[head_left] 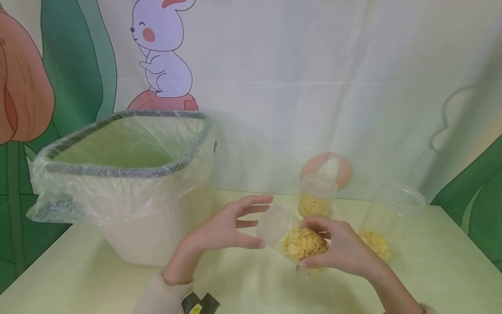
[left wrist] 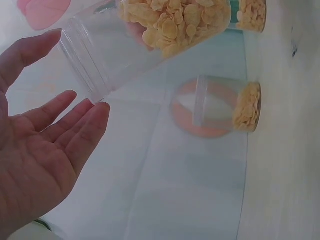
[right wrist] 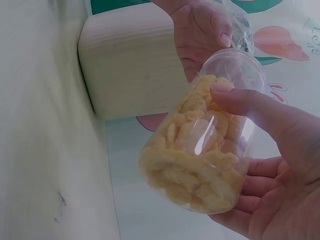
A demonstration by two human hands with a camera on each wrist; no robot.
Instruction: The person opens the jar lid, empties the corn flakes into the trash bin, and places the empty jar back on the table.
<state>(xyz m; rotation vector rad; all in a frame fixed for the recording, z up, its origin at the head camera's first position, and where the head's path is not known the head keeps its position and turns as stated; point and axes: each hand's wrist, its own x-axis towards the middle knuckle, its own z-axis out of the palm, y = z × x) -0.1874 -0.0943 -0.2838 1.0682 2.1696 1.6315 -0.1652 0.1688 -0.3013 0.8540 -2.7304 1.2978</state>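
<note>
My right hand (head_left: 341, 246) grips a clear plastic jar (right wrist: 200, 140) by its lower half, thumb on one side and fingers on the other. Pale yellow flakes (head_left: 303, 244) fill the base end of the jar. The jar is tilted, with its rim (left wrist: 82, 60) toward my left hand (head_left: 223, 226). In the left wrist view that hand is spread, palm facing the jar, its thumb and fingertips right at the rim. Behind, a smaller clear jar (head_left: 317, 187) with flakes stands upright on the table. To the right stands a larger clear jar (head_left: 392, 218) with flakes at its bottom.
A light bin (head_left: 157, 231) lined with a clear plastic bag (head_left: 90, 192) stands on the left of the pale table (head_left: 235, 283). Its grey rim (head_left: 110, 171) rises above my left hand. A printed curtain (head_left: 266, 96) hangs behind the table.
</note>
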